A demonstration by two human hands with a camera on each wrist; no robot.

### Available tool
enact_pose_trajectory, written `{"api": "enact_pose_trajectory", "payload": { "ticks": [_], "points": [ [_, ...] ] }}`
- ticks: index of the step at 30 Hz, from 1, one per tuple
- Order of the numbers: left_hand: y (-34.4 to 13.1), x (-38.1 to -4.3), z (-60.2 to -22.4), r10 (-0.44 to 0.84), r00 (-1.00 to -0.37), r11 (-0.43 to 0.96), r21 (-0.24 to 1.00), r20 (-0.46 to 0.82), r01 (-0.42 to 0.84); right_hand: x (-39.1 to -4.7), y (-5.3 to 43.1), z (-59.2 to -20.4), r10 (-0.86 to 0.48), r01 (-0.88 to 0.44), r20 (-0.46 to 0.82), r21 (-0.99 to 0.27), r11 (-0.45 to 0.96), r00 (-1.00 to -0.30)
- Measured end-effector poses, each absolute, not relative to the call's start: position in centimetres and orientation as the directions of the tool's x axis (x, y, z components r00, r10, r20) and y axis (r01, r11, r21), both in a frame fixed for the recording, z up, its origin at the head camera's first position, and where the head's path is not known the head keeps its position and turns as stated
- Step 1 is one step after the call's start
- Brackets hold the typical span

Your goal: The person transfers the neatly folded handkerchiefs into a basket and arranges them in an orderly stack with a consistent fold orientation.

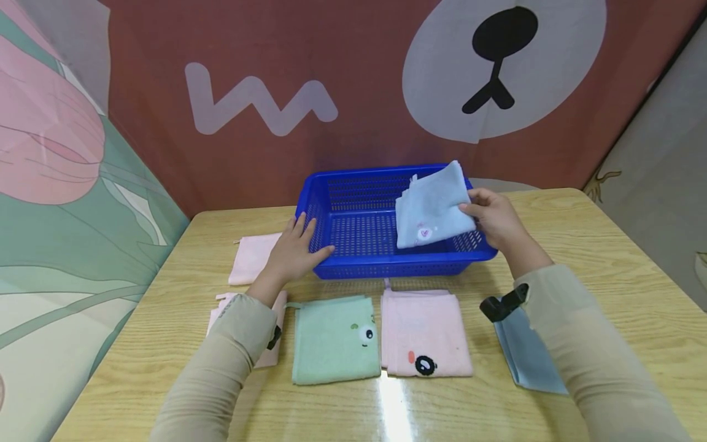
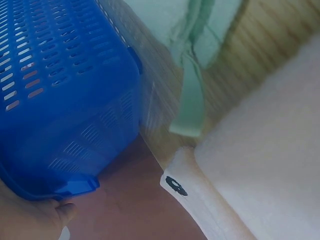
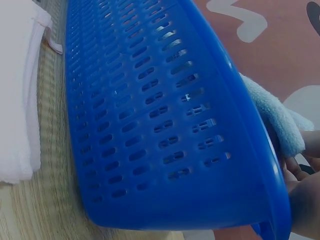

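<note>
A light blue folded towel (image 1: 436, 209) with a small heart patch hangs tilted over the right part of a blue plastic basket (image 1: 381, 267). My right hand (image 1: 491, 215) pinches the towel's right edge between thumb and fingers. In the right wrist view the same towel (image 3: 275, 115) shows past the basket's rim, close to the fingers. My left hand (image 1: 293, 252) rests at the basket's front left corner, its fingers spread and fairly straight. From the left wrist camera, part of this hand (image 2: 30, 215) appears beside the rim. The basket's visible floor is bare mesh.
In front of the basket lie a green towel (image 1: 331, 344) and a pink towel (image 1: 425, 334). Another pink towel (image 1: 254, 258) lies at the left, one more partly under the left sleeve. A darker blue towel (image 1: 530, 353) sits beneath the right forearm. A printed curtain (image 1: 265, 166) backs the table.
</note>
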State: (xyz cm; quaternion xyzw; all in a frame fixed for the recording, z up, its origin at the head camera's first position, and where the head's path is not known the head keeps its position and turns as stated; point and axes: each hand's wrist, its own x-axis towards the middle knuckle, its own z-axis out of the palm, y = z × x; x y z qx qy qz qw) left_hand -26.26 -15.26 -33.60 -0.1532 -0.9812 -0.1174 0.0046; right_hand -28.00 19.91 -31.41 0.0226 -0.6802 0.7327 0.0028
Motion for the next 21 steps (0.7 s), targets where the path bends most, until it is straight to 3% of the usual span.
{"api": "enact_pose_trajectory", "payload": {
  "ticks": [21],
  "points": [
    [-15.3, -26.3, -33.6, 0.294, -0.955, 0.929, 0.223, 0.043, 0.296, -29.4, 18.0, -32.6, -0.035, -0.063, 0.058, -0.985, 0.163, -0.998]
  ]
}}
